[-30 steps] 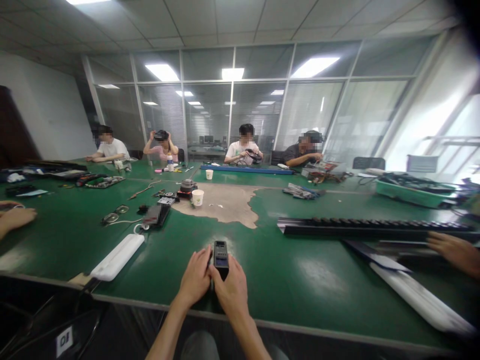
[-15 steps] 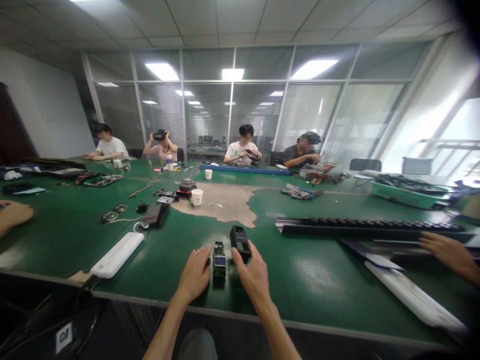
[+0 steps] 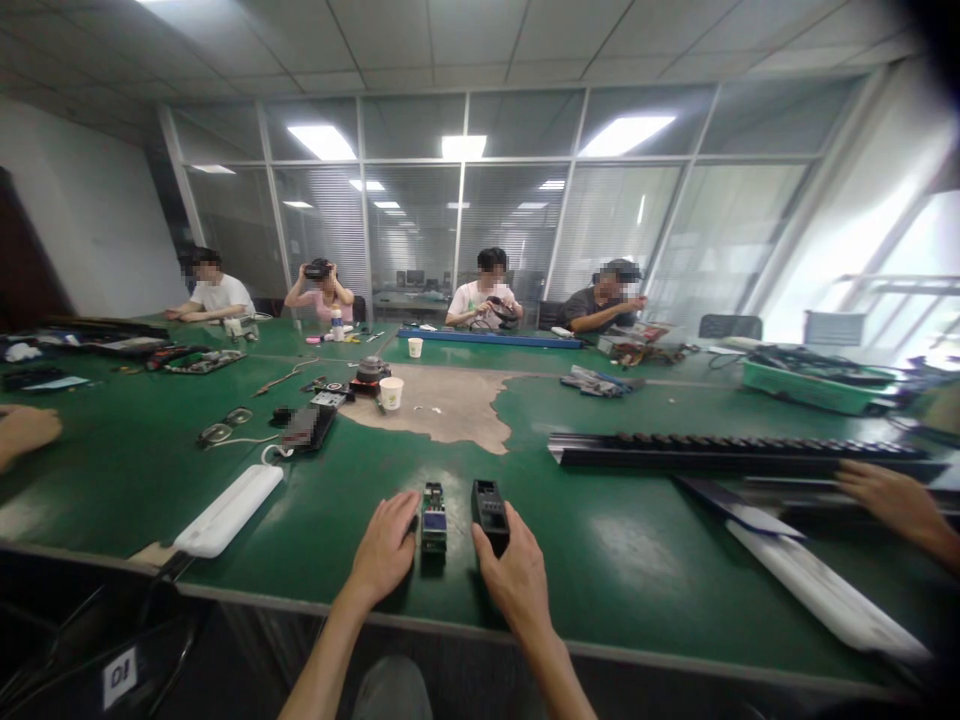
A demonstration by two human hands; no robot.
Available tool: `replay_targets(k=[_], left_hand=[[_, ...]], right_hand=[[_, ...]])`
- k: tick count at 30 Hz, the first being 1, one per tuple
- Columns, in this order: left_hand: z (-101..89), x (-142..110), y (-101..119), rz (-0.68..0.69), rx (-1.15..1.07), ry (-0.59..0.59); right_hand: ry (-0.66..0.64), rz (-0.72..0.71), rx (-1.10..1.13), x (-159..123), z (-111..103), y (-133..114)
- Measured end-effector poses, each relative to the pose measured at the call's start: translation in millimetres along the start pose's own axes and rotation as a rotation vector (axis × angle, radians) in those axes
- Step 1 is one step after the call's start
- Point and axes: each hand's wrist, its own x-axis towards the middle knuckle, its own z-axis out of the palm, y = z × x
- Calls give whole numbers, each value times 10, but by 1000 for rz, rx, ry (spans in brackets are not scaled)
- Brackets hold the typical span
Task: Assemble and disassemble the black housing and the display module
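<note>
A small green circuit board (image 3: 434, 530) with a dark blue screen lies on the green table between my two hands. Close to its left side rests my left hand (image 3: 384, 540), fingers stretched out and holding nothing. My right hand (image 3: 516, 575) grips a black plastic housing (image 3: 489, 512) by its near part, thumb on the left and fingers on the right. Rectangular cutouts show on the housing's upper face, and a gap separates it from the board. The underside of the housing is hidden.
Left of me lie a white power strip (image 3: 231, 512) and a pair of glasses (image 3: 225, 428). Paper cups (image 3: 391, 393) stand further back. To the right are a long black rail (image 3: 675, 458), a white bar (image 3: 825, 590) and another person's hand (image 3: 896, 505). Several people sit opposite.
My right hand has lowered the black housing toward me and slightly right, turning it more upright in view. The left hand and circuit board stay about where they were.
</note>
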Motion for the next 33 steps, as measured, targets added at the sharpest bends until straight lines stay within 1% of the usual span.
replay_targets(k=[7, 13, 19, 28, 33], left_hand=[[-21, 4, 30, -10, -9, -5], [34, 0, -28, -5, -52, 54], [43, -14, -45, 8, -136, 106], [55, -22, -40, 1, -151, 120], [41, -17, -28, -8, -117, 97]], right_hand=[[15, -21, -6, -30, 20, 37], [53, -19, 81, -37, -3, 55], [28, -32, 42, -45, -4, 76], [-25, -44, -14, -63, 10, 99], [-28, 29, 7, -51, -3, 83]])
